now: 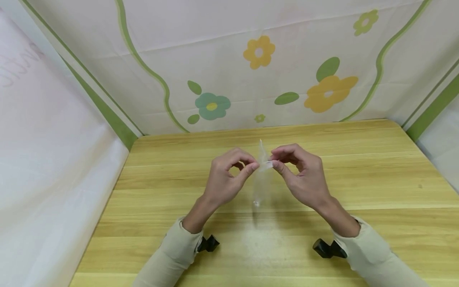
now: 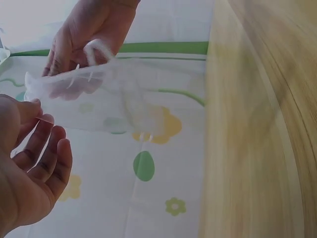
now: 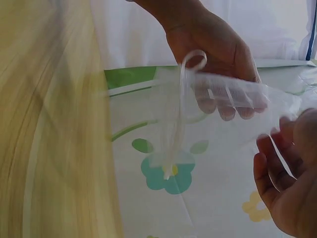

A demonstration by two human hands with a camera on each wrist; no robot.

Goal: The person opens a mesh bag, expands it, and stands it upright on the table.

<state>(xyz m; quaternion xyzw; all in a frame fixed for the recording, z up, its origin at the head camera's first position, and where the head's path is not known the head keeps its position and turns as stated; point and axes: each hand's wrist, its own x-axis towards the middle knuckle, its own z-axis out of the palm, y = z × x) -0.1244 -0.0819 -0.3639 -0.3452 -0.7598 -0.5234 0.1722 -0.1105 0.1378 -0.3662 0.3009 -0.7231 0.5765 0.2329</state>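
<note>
A thin clear plastic bag (image 1: 261, 185) hangs over the table between my hands, narrow and nearly edge-on in the head view. My left hand (image 1: 227, 177) pinches its upper part between thumb and index finger. On the other side, my right hand (image 1: 305, 177) grips the same part with thumb and fingertips. Both wrist views show the bag's see-through sheet (image 2: 99, 101) spread out, with a white looped strip or cord (image 3: 181, 94) hanging along it. I cannot make out anything inside the bag.
Beneath the hands lies a light wood-grain table (image 1: 161, 203). A white cloth with printed flowers (image 1: 215, 52) rises behind its far edge, and another white cloth (image 1: 53, 159) stands along the left. Black mounts (image 1: 324, 248) sit at both sleeve cuffs.
</note>
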